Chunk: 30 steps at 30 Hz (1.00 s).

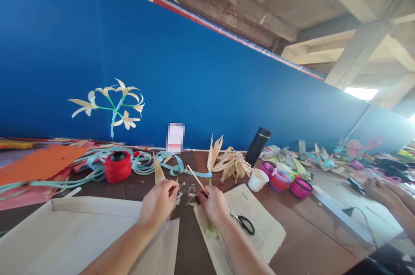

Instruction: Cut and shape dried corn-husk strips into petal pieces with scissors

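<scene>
While the blue wall rose behind the brown counter, both forearms reached forward over paper sheets, wrists low. The left hand curled shut beside a husk leaf; what its grip pinched I could not tell. The right hand closed its grip on a thin husk strip slanting up-left. Keeping both pinches close would, I judge, steady the strip. Scissors lay beside the right wrist.
</scene>
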Available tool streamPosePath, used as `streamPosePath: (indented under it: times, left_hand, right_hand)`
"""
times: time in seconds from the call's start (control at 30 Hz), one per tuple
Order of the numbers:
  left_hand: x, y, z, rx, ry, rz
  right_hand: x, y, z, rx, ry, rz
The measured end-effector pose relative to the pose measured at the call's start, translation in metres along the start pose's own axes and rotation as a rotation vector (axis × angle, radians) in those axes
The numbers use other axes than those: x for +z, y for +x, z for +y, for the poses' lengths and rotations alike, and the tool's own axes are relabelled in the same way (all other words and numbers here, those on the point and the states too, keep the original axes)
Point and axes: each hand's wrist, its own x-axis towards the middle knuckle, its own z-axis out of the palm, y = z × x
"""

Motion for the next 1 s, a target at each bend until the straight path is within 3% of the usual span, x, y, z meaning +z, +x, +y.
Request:
streamPosePath:
  times: [0.5, 0.7, 0.87, 1.0]
  left_hand:
    - [0.0, 0.0, 0.002, 0.013, -0.001, 0.005]
    - [-0.002, -0.001, 0.007, 0.054, -0.089, 0.017]
    - [0.001, -0.001, 0.009, 0.027, -0.26, -0.031]
    - [0.005, 0.001, 0.009, -0.005, -0.378, -0.058]
  right_hand:
    - [0.005, -0.001, -0.002, -0.013, -0.131, 0.015]
    - [-0.002, -0.001, -0.008, -0.037, 0.127, 0.085]
    - [-0.003, -0.003, -0.018, 0.003, 0.416, 0.025]
    - [-0.003, -0.007, -0.024, 0.006, 0.504, -0.01]
